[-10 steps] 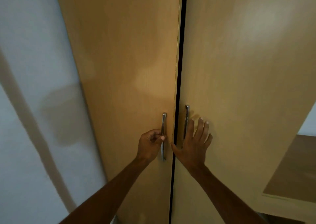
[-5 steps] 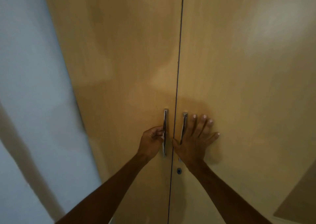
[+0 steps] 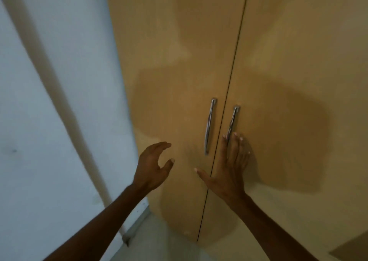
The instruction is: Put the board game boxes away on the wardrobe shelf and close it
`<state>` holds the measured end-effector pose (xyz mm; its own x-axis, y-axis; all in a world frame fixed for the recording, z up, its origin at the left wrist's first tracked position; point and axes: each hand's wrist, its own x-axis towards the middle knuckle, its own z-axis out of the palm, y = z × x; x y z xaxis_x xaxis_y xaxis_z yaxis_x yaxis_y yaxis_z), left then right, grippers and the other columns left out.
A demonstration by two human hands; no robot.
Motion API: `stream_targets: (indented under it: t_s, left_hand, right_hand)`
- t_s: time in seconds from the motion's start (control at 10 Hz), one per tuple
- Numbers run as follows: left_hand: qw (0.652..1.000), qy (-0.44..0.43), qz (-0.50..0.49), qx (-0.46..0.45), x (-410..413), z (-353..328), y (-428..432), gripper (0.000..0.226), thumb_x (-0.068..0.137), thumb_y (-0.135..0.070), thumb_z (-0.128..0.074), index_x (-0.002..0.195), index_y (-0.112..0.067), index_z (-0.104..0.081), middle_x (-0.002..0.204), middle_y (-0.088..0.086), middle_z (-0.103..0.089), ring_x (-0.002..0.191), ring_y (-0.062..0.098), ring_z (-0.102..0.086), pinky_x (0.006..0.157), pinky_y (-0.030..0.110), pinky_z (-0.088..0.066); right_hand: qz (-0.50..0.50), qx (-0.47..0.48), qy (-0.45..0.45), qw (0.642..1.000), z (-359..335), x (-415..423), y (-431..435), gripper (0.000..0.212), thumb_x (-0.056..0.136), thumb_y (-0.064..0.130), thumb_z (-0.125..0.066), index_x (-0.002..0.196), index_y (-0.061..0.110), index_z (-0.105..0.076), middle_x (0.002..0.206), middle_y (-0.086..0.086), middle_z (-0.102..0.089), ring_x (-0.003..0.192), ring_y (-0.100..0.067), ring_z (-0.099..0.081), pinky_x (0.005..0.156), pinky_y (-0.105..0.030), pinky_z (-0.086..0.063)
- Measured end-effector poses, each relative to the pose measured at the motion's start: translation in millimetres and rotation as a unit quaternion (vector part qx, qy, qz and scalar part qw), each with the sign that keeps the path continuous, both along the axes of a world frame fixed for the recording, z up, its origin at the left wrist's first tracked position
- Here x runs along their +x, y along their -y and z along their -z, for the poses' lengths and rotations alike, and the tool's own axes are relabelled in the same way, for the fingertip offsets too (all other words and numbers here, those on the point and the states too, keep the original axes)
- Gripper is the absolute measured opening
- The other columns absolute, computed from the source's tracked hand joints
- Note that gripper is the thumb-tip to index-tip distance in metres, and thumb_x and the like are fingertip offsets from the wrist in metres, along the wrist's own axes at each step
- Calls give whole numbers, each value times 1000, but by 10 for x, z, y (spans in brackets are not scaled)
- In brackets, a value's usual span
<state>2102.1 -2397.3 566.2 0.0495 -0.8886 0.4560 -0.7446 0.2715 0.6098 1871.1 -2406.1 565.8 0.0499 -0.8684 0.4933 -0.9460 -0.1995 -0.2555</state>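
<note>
Since the earlier frame the left hand (image 3: 154, 166) had let go of the left handle (image 3: 209, 126) and pulled clear of the door, fingers loosely curled and spread, holding nothing. Right hand (image 3: 232, 168) lay flat and wide against the right door (image 3: 288, 81), fingertips beside the right handle (image 3: 233, 121), apparently pressing it home so the latch would seat. Both doors met at a thin dark seam (image 3: 235, 61), so the wardrobe looked shut; the boxes, presumably inside, were out of sight. Door faces were smooth tan laminate; the handles were slim, curved, polished metal bars.
</note>
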Motion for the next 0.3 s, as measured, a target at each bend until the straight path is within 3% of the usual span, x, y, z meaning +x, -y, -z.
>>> stream_targets:
  t_s: [0.1, 0.2, 0.3]
  left_hand:
    - [995, 82, -53, 16, 221, 49, -523, 58, 84, -57, -52, 133, -27, -55, 144, -4, -51, 137, 18, -42, 115, 47, -29]
    - [983, 145, -110, 22, 367, -9, -1164, 61, 86, -66, -41, 138, -35, -45, 155, -12, -35, 147, 14, -22, 121, 51, -3]
    - [965, 198, -174, 19, 418, -99, -1834, 69, 85, -72, -34, 142, -34, -40, 160, -10, -23, 150, 15, -11, 120, 55, 4]
  right_hand:
    - [-93, 46, 8, 995, 15, 165, -277, 121, 67, 84, -50, 153, 22, 9, 161, -12, 16, 148, -31, 13, 114, -65, -7]
    - [-178, 73, 8, 981, -6, 359, -577, 120, 67, 86, -45, 149, 29, 21, 157, -5, 30, 147, -28, 21, 115, -63, -1]
    - [-261, 75, -26, 962, -100, 501, -917, 117, 68, 88, -39, 148, 30, 22, 156, -5, 32, 146, -28, 25, 115, -64, 2]
